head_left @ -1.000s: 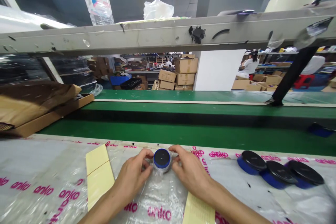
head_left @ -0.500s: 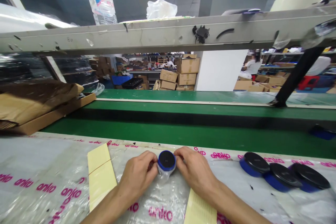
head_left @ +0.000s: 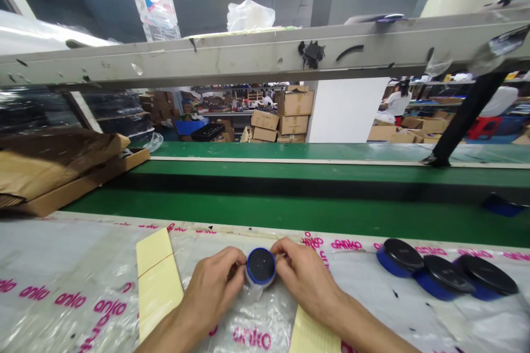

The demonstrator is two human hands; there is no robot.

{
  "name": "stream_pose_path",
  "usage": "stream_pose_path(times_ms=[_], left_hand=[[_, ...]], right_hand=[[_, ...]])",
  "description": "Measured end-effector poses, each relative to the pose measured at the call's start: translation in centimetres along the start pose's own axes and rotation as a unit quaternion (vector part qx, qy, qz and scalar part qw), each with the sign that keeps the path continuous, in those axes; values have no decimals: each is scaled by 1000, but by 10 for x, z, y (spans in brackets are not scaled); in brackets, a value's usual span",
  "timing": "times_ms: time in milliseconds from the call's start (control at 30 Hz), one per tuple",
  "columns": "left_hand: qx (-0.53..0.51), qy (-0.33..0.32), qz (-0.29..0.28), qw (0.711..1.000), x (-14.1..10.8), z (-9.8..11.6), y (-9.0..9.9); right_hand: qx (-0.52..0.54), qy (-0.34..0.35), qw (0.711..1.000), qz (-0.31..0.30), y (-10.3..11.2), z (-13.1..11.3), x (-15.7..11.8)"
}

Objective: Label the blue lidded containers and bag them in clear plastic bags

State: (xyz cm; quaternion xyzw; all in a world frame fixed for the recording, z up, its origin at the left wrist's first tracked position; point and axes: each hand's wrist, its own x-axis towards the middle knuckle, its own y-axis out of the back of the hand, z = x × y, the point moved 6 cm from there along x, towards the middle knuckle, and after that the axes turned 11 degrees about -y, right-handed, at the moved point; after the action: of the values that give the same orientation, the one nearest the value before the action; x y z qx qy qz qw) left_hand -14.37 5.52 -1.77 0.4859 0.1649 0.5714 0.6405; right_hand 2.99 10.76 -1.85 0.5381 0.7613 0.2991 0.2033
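Note:
A small round piece with a black top and blue rim (head_left: 260, 266) sits between my two hands, with a clear plastic bag (head_left: 257, 290) bunched around its lower side. My left hand (head_left: 215, 288) is closed in a pinch at the left of the piece, on the edge of the bag. At the right side, my right hand (head_left: 305, 277) pinches in the same way, thumb and forefinger together. Exactly how much of the bag lies between the fingertips is hidden. A yellow paper strip (head_left: 159, 276) lies left of my left hand, and another yellow strip (head_left: 314, 332) lies partly under my right forearm.
Several black-topped blue pieces (head_left: 443, 277) stand on the plastic-covered table at right; another (head_left: 503, 205) is on the green belt (head_left: 248, 212). An open carton (head_left: 91, 183) with brown paper is at left. A shelf beam (head_left: 232, 60) crosses above, carrying a bottle (head_left: 154, 0).
The round piece and both hands have come slightly nearer to me, and its black top faces me more. My hands keep their pinch at its two sides.

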Motion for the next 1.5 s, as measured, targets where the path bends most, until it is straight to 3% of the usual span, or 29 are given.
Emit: stream_pose_path(times_ms=[67,233,400,467,533,667,800,1000,1133,1233,1300,1367,1433,1500], left_hand=[[-25,10,2,1000,0,0,-1],[-11,-33,26,999,1,3,5],[25,-49,61,997,1,8,10],[29,-18,83,996,-2,9,11],[25,60,100,993,-7,6,11],[-74,180,67,979,-15,-2,0],[-201,200,46,958,-12,-6,-10],[-276,192,60,940,1,-7,-16],[-301,179,69,934,10,-7,-16],[-318,176,73,929,14,-7,-18],[-325,176,75,926,15,-7,-20],[-320,173,78,928,15,-7,-19],[-312,163,79,933,15,-5,-16],[-311,150,74,936,16,-3,-15]], right_hand=[[24,-14,999,-23,-3,-1,0],[38,10,998,-58,-12,-10,3],[141,-54,986,-71,-22,1,10],[143,-66,986,-55,-22,4,10],[136,-79,987,-40,-22,6,9],[190,-93,976,-56,-26,10,8],[208,-35,977,-8,-19,10,8],[140,11,989,49,-2,4,6],[53,103,988,103,13,-8,-4],[37,81,989,120,18,-7,-6],[30,24,996,75,15,-1,0],[21,-20,999,-24,5,5,7],[13,-43,993,-110,-3,10,12],[2,-53,988,-147,-5,13,15]])
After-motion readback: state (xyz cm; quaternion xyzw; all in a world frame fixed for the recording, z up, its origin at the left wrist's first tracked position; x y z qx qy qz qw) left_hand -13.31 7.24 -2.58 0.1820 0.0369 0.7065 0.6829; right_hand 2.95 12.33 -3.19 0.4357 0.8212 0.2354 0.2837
